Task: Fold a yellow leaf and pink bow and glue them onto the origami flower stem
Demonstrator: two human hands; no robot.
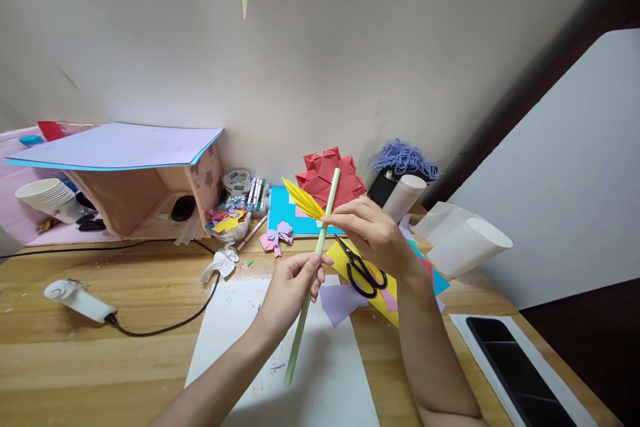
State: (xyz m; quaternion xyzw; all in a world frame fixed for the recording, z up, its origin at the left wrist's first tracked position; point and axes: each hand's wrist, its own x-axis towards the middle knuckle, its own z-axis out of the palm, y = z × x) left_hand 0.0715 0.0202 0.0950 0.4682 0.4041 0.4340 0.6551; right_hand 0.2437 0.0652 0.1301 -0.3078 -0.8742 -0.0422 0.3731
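A pale green paper stick point(299, 339) slants up and away over a white sheet of paper point(220, 353). My left hand point(295, 283) is wrapped round its middle. Higher up, my right hand point(367, 230) pinches the narrow end of a folded yellow paper leaf point(301, 199) against the stick's side; the leaf's tip points up and left. Whether the leaf is fixed to the stick I cannot tell. Behind them stands a red folded paper flower point(327, 177) by a blue pad point(280, 209). Below my right hand lie black-handled scissors point(367, 278) on yellow paper point(387, 307).
At left are a box with a lilac paper roof point(125, 143), stacked paper cups point(45, 195) and a white corded tool point(77, 301). A bowl of paper scraps point(233, 230) and a paper bow point(277, 238) lie mid-table. A phone point(520, 370) and a white roll point(470, 247) are right.
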